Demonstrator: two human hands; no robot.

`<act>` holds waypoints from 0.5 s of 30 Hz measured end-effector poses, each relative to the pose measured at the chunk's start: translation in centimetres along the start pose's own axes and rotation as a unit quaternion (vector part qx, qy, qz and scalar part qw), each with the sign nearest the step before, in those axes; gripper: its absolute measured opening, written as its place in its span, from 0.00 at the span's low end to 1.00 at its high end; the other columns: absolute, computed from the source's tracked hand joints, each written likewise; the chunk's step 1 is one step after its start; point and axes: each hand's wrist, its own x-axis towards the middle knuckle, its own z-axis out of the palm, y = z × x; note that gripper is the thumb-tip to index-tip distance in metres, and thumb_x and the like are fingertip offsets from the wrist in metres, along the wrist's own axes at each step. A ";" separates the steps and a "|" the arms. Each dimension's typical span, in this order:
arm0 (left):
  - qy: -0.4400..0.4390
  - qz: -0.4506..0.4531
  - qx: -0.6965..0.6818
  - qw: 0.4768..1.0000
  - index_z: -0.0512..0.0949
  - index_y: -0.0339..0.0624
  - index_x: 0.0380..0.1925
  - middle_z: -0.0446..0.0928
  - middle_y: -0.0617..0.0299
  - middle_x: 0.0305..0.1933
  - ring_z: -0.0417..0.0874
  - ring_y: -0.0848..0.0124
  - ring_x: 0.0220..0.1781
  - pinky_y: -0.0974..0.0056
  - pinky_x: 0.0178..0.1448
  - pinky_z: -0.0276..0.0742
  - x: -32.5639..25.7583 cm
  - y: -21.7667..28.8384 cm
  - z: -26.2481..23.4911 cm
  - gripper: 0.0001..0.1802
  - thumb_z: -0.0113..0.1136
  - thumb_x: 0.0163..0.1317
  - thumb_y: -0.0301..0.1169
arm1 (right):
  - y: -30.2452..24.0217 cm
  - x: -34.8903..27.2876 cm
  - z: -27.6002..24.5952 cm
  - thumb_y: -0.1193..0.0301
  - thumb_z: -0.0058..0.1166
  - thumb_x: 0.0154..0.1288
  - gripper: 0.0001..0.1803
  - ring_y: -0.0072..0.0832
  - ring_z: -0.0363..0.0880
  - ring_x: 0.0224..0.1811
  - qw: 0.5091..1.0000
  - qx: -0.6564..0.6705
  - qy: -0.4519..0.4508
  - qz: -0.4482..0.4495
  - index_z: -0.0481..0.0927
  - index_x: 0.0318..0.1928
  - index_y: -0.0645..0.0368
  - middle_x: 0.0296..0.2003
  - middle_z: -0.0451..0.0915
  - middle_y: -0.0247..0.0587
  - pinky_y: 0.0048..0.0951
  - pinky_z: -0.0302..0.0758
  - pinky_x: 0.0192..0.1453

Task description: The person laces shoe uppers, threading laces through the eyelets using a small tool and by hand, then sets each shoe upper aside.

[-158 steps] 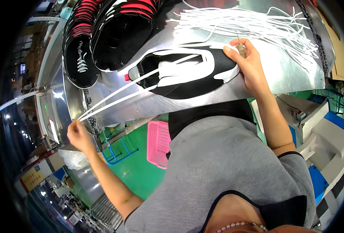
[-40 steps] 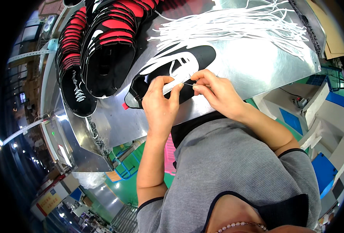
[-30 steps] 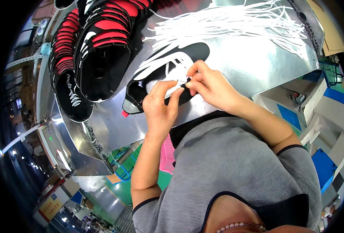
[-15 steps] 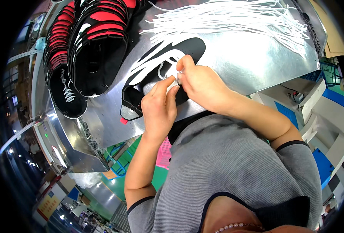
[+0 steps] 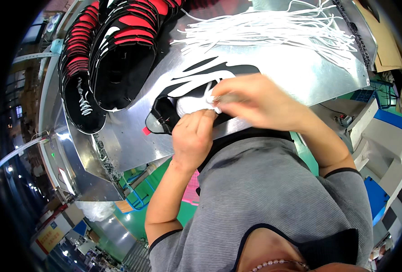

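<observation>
A black and white shoe upper [image 5: 189,85] lies on its side on the metal table, its padded opening toward the left. My left hand [image 5: 193,138] is closed on the near edge of the upper, beside its white tongue. A white shoelace [image 5: 209,92] runs across the lacing area to my right hand [image 5: 260,100]. The right fingers are bent and pinched at the lace, partly smeared by motion. My two hands nearly meet over the eyelets, hiding most of them.
Nested stacks of black and red shoe uppers [image 5: 124,68] stand at the far left. Many loose white laces [image 5: 273,31] lie across the back of the metal table [image 5: 142,147]. A pink basket [image 5: 191,189] is below the table's near edge; white and blue bins [image 5: 387,136] stand right.
The shoe upper has shifted and turned slightly, its toe nearer to me. My right hand has moved right and nearer, with its fingers curled. My left hand has moved slightly right.
</observation>
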 end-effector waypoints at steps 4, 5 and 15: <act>-0.009 0.042 0.028 0.999 0.77 0.37 0.34 0.78 0.58 0.31 0.78 0.64 0.28 0.63 0.33 0.74 -0.8 0.0 -0.1 0.09 0.61 0.51 0.22 | 1.5 2.7 2.0 0.73 0.53 0.64 0.09 0.46 0.82 0.36 0.968 -0.167 -0.175 0.060 0.79 0.44 0.59 0.34 0.84 0.48 0.41 0.77 0.41; 0.000 0.044 0.026 0.999 0.77 0.36 0.35 0.78 0.58 0.31 0.79 0.64 0.28 0.63 0.33 0.74 -1.2 0.1 -0.2 0.10 0.61 0.51 0.21 | 1.3 2.4 2.0 0.73 0.53 0.64 0.09 0.46 0.82 0.36 0.968 -0.169 -0.178 0.055 0.79 0.44 0.59 0.34 0.84 0.48 0.41 0.77 0.41; 0.020 0.064 0.013 0.998 0.78 0.36 0.35 0.79 0.58 0.31 0.79 0.66 0.29 0.64 0.34 0.75 -1.6 -0.3 0.0 0.10 0.61 0.50 0.21 | 1.6 0.9 2.3 0.70 0.58 0.64 0.12 0.43 0.84 0.36 0.977 -0.170 -0.110 0.067 0.81 0.46 0.62 0.34 0.85 0.48 0.37 0.78 0.43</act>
